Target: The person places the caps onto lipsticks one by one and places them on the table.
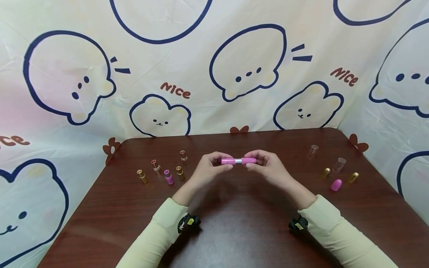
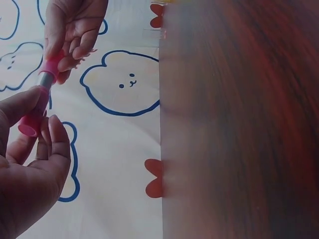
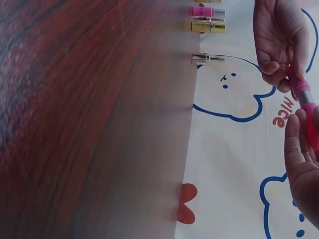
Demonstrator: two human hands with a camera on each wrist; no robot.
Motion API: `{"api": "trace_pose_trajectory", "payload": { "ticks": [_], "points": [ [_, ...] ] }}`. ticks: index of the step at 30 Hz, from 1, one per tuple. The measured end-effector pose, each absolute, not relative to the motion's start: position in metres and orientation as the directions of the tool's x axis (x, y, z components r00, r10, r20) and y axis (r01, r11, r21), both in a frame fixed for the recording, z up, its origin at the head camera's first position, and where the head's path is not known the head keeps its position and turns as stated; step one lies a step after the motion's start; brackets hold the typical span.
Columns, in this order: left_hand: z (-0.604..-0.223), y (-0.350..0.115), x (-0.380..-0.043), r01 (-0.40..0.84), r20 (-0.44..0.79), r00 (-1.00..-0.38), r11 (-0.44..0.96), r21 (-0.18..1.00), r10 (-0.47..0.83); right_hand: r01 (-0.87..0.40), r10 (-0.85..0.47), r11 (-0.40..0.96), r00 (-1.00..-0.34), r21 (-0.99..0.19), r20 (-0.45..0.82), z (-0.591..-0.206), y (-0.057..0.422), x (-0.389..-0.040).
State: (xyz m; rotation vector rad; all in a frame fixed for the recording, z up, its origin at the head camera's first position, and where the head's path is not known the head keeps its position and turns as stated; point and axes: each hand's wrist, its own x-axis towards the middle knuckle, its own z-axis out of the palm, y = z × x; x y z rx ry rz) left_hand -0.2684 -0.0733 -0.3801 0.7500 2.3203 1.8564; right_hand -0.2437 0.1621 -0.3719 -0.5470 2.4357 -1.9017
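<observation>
A pink lipstick tube (image 1: 229, 161) with a silver middle band is held level above the table, between both hands. My left hand (image 1: 211, 166) pinches its left pink part between thumb and fingers. At the other end, my right hand (image 1: 268, 166) pinches the pink cap (image 1: 249, 160). The silver band (image 2: 46, 78) shows between the two pink parts, also in both wrist views. From the right wrist view, the right hand (image 3: 304, 172) is low at the edge, with the left hand (image 3: 280, 42) above it.
Left on the brown table (image 1: 228, 230) stand several lipstick tubes, among them a pink one (image 1: 169, 177) and a gold one (image 1: 142, 176). To the right are a pink cap (image 1: 336, 185), gold caps (image 1: 353, 177) and clear caps (image 1: 339, 164). A printed cloth (image 1: 234, 115) hangs behind.
</observation>
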Motion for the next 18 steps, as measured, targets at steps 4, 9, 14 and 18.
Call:
{"api": "trace_pose_trajectory", "payload": {
  "ticks": [4,9,14,18],
  "points": [
    [-0.3816,-0.0718,-0.2673,0.335,0.255,-0.871,0.128,0.933,0.42,-0.267,-0.28,0.201,-0.938,-0.942,0.206,-0.3738,0.1597,-0.2453],
    [-0.3832,-0.07,-0.268,0.347,0.269,-0.862,0.112,0.931,0.43,-0.273,-0.29,0.193,-0.934,-0.943,0.211,-0.3742,0.1558,-0.2453],
    [-0.3829,-0.0696,-0.2672,0.333,0.253,-0.865,0.121,0.935,0.433,-0.27,-0.295,0.191,-0.933,-0.944,0.207,-0.3728,0.1532,-0.2429],
    [-0.3825,-0.0694,-0.2666,0.333,0.249,-0.867,0.13,0.934,0.431,-0.275,-0.298,0.193,-0.931,-0.942,0.211,-0.3728,0.1521,-0.2429]
  ]
}}
